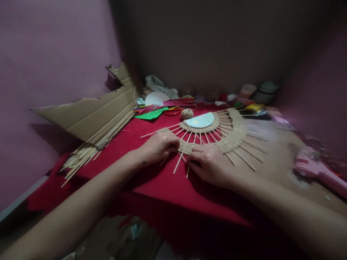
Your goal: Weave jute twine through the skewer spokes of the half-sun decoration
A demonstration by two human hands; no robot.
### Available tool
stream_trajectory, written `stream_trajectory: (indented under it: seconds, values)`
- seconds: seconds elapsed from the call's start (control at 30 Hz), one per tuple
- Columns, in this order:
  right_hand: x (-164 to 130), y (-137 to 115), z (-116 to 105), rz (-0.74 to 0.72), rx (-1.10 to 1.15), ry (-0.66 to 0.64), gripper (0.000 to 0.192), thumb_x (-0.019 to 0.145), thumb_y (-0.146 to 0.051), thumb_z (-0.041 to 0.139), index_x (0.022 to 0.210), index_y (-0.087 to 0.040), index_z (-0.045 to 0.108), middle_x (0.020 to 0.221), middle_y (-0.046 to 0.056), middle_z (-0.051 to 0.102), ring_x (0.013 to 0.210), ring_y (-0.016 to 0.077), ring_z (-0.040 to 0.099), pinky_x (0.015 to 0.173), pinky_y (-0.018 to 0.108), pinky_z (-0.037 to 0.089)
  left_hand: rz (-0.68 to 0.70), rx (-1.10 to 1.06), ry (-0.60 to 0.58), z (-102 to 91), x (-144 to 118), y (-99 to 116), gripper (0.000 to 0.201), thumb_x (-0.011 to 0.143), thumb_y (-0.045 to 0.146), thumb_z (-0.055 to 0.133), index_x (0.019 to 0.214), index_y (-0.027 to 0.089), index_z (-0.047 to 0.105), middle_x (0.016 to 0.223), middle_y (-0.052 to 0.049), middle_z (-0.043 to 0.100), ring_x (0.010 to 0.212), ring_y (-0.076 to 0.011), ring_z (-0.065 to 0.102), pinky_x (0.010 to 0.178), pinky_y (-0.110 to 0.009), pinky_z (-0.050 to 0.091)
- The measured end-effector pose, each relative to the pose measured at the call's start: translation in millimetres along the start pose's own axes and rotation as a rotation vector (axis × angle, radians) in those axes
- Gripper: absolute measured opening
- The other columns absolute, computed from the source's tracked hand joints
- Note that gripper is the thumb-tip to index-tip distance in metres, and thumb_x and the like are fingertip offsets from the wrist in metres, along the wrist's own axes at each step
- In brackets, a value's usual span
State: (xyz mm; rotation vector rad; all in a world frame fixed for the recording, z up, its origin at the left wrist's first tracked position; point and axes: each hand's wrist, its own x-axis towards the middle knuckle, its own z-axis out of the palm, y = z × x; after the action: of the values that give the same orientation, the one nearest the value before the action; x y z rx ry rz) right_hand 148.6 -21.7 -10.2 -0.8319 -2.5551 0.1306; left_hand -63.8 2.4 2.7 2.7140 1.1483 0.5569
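Note:
A half-round fan of thin wooden sticks and woven twine (pixel 235 139) lies on the red cloth. At its inner edge sits a pale blue half-disc (pixel 200 120). My left hand (pixel 160 146) has its fingers closed at the left part of the outer twine band. My right hand (pixel 210 162) is curled over the same band near its front middle, fingers bent around the sticks. Stick ends poke out between and beside both hands. Whether a loose strand of twine is in my fingertips is hidden. A ball of twine (pixel 187 114) rests just behind the fan.
At left, a torn cardboard sheet (pixel 94 121) leans above a bundle of sticks (pixel 81 157). Green paper (pixel 151 114), red-handled scissors (pixel 173 112) and a cup (pixel 247 91) stand or lie toward the back. A pink glue gun (pixel 317 168) is at right.

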Motion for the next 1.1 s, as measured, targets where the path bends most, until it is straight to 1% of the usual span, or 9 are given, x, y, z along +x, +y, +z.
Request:
stream_trajectory:
  seconds: [0.13,0.23,0.33,0.47,0.6,0.67,0.8,0.97,1.1]
  values:
    - [1,-4,-1,-0.011,0.024,0.001,0.017,0.083,-0.015,0.054,0.074,-0.015,0.069,0.073,0.005,0.063,0.070,0.0150,0.052,0.065,0.028,0.037,0.003,0.282,0.043,1.8,-11,13,0.019,0.088,0.015,0.048,0.073,0.017,0.059,0.071,-0.001,0.059,0.062,-0.0118,0.048,0.056,-0.024,0.034]
    - [0,-8,0,-0.005,0.114,-0.004,0.016,0.084,-0.016,0.055,0.077,-0.016,0.070,0.076,0.004,0.064,0.072,0.0150,0.053,0.068,0.028,0.037,0.005,0.377,0.030,0.0,-18,20,0.019,0.088,0.014,0.046,0.075,0.017,0.060,0.071,-0.002,0.060,0.063,-0.0129,0.049,0.056,-0.025,0.034]
    - [-1,-11,3,-0.007,0.163,-0.005,0.016,0.086,-0.017,0.055,0.080,-0.017,0.070,0.083,0.004,0.064,0.077,0.0152,0.053,0.073,0.030,0.037,0.014,0.332,0.008,-3.1,-20,24,0.019,0.089,0.014,0.046,0.076,0.017,0.060,0.073,-0.002,0.062,0.064,-0.0134,0.051,0.058,-0.025,0.037]
    - [-1,-14,7,-0.014,0.054,0.030,0.017,0.086,-0.016,0.054,0.079,-0.016,0.070,0.084,0.006,0.063,0.081,0.0174,0.051,0.077,0.033,0.035,-0.001,0.262,-0.019,-4.0,-19,27,0.018,0.088,0.012,0.048,0.076,0.017,0.060,0.077,-0.003,0.063,0.067,-0.0145,0.054,0.061,-0.026,0.040]
    - [-1,-14,6,-0.035,-0.006,0.015,0.018,0.084,-0.015,0.052,0.076,-0.015,0.069,0.082,0.007,0.061,0.080,0.0175,0.050,0.078,0.033,0.035,-0.028,0.174,-0.015,-3.8,-21,27,0.017,0.089,0.011,0.047,0.083,0.017,0.062,0.085,-0.004,0.065,0.075,-0.0149,0.057,0.067,-0.025,0.043]
    - [-2,-14,4,-0.043,-0.001,0.006,0.020,0.084,-0.016,0.051,0.077,-0.015,0.069,0.082,0.007,0.061,0.078,0.0173,0.049,0.077,0.033,0.034,-0.016,0.117,-0.015,-5.4,-20,26,0.016,0.090,0.014,0.048,0.084,0.018,0.062,0.084,-0.003,0.065,0.075,-0.0138,0.057,0.068,-0.024,0.043]
    - [-2,-13,1,-0.062,0.014,0.002,0.022,0.084,-0.017,0.051,0.079,-0.016,0.072,0.083,0.008,0.060,0.080,0.0183,0.048,0.079,0.034,0.033,-0.016,0.034,-0.044,-10.1,-13,23,0.016,0.088,0.017,0.051,0.076,0.017,0.063,0.078,-0.002,0.064,0.068,-0.0117,0.055,0.063,-0.023,0.042]
    - [-1,-12,-3,-0.057,0.014,-0.026,0.021,0.082,-0.017,0.053,0.078,-0.019,0.074,0.085,0.007,0.061,0.079,0.0182,0.048,0.078,0.035,0.033,0.073,-0.046,-0.108,-11.2,0,18,0.020,0.084,0.011,0.051,0.070,0.016,0.063,0.074,-0.001,0.063,0.068,-0.0108,0.054,0.063,-0.022,0.041]
    - [-1,-18,-3,-0.059,0.087,-0.088,0.022,0.083,-0.016,0.051,0.083,-0.018,0.073,0.087,0.008,0.064,0.081,0.0184,0.052,0.076,0.034,0.034,0.158,0.002,-0.127,-13.1,3,17,0.020,0.083,0.006,0.048,0.072,0.016,0.062,0.068,0.001,0.059,0.061,-0.0092,0.049,0.055,-0.021,0.036]
